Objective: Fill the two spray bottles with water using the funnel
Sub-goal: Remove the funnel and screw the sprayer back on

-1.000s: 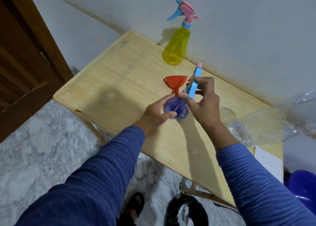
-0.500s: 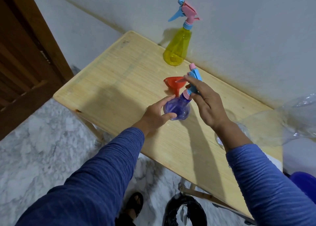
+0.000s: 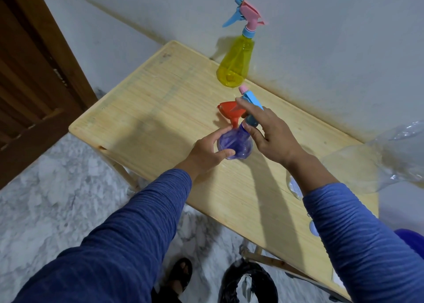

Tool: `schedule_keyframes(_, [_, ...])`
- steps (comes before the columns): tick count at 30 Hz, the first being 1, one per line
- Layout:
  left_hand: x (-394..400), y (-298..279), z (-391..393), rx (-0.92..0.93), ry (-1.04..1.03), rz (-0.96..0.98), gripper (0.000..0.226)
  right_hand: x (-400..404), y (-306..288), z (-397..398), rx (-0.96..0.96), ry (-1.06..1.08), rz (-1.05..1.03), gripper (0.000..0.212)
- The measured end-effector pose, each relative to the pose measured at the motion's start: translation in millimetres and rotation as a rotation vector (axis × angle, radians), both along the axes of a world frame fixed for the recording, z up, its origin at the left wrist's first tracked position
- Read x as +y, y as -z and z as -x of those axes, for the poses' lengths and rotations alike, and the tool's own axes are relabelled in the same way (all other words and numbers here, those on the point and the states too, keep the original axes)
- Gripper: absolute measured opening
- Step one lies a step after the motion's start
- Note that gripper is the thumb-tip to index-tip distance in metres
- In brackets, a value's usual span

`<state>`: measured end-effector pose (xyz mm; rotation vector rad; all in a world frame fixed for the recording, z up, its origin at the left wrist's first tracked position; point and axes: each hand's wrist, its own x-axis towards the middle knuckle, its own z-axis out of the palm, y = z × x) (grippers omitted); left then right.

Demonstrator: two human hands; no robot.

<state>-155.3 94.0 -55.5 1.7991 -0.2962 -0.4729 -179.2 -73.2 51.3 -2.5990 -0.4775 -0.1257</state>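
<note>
A purple spray bottle [image 3: 236, 145] stands on the wooden table [image 3: 149, 119]. My left hand [image 3: 206, 150] grips its round body from the left. My right hand [image 3: 269, 134] holds the blue spray head [image 3: 251, 99] with the pink nozzle, which sits on the bottle's neck. Just behind the bottle is the red funnel [image 3: 229, 112], its stem pointing toward my left fingers. A yellow spray bottle [image 3: 236, 62] with a pink and blue head stands at the back of the table by the wall.
A large clear plastic bottle [image 3: 378, 160] lies at the table's right end. A blue bucket [image 3: 410, 240] is at the lower right and a black bag [image 3: 247, 282] is on the floor under the table edge. A wooden door [image 3: 34, 73] is at the left.
My right hand has brought the spray head down from beside the funnel onto the purple bottle's neck. My left hand has kept its hold on the bottle.
</note>
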Motion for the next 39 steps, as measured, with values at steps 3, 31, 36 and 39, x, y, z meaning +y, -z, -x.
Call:
schedule_keyframes(3, [0, -1, 0, -0.007, 0.01, -0.002, 0.068, 2, 0, 2, 0.015, 0.015, -0.056, 0.072])
schedule_keyframes(31, [-2, -2, 2, -0.021, -0.026, 0.004, 0.064, 8, 11, -4, -0.033, 0.091, -0.226, 0.072])
schedule_keyframes(36, [-2, -2, 3, -0.028, -0.027, 0.001, 0.065, 5, 10, -4, -0.024, 0.061, -0.172, 0.071])
schedule_keyframes(39, [-2, -3, 3, -0.035, -0.035, 0.004, 0.065, 10, 9, -1, -0.004, 0.08, -0.249, 0.07])
